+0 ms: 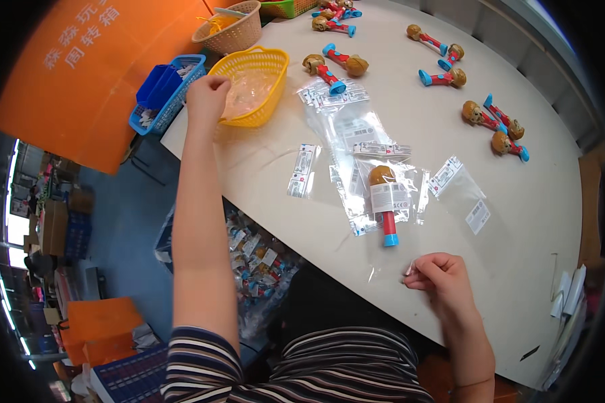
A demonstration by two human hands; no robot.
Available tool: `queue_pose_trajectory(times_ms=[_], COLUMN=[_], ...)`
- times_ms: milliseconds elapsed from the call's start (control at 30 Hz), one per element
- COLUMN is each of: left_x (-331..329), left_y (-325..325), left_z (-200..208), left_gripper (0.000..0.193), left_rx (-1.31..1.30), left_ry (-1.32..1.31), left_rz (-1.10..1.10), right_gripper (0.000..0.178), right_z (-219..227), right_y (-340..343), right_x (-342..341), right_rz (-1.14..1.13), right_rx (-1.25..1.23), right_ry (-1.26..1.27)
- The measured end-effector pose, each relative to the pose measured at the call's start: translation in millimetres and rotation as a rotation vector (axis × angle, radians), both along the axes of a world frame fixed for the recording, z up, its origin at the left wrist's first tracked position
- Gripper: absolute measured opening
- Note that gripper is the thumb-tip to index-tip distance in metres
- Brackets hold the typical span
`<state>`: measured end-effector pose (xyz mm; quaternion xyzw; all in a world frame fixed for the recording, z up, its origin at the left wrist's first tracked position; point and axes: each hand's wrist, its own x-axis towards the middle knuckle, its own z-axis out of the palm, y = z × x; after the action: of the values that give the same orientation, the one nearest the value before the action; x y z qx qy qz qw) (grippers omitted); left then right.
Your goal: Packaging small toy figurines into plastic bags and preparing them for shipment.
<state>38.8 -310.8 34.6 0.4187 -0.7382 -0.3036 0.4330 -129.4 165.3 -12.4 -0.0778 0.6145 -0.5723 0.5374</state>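
Observation:
My left hand is closed in a pinch at the left rim of a yellow plastic basket. What its fingers hold, if anything, I cannot make out. Clear, crinkled plastic lies in that basket. In front of me is a toy with a brown round head, red handle and blue end, inside a clear printed bag. Just below and right of the toy, my right hand pinches something small and pale at its fingertips. Flat clear bags lie beneath and beyond the toy, and another bag to its right.
Several similar toys lie loose along the table's far and right side. A blue basket and a tan basket stand beside the yellow one. Below the table edge, a container holds bagged toys. Papers hang at the right edge.

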Motion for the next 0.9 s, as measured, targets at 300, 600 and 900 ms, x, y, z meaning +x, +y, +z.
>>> queue_pose_trajectory(times_ms=[300,600,900], left_x=[-6,20,0], left_y=[126,266,311], left_z=[2,-63,-80], left_gripper=[0.014,0.034,0.063], left_rx=[-0.907,-0.419,-0.312], left_ry=[-0.305,-0.231,-0.129], left_rz=[-0.048,-0.601,-0.77], right_gripper=[0.015,0.04,0.021], right_z=[12,19,1], right_y=[2,-10,-22], right_x=[2,-17,-13], right_rz=[0.084,0.556,0.305], right_rx=[0.049,-0.249,-0.469], right_ry=[0.269,2.015,1.477])
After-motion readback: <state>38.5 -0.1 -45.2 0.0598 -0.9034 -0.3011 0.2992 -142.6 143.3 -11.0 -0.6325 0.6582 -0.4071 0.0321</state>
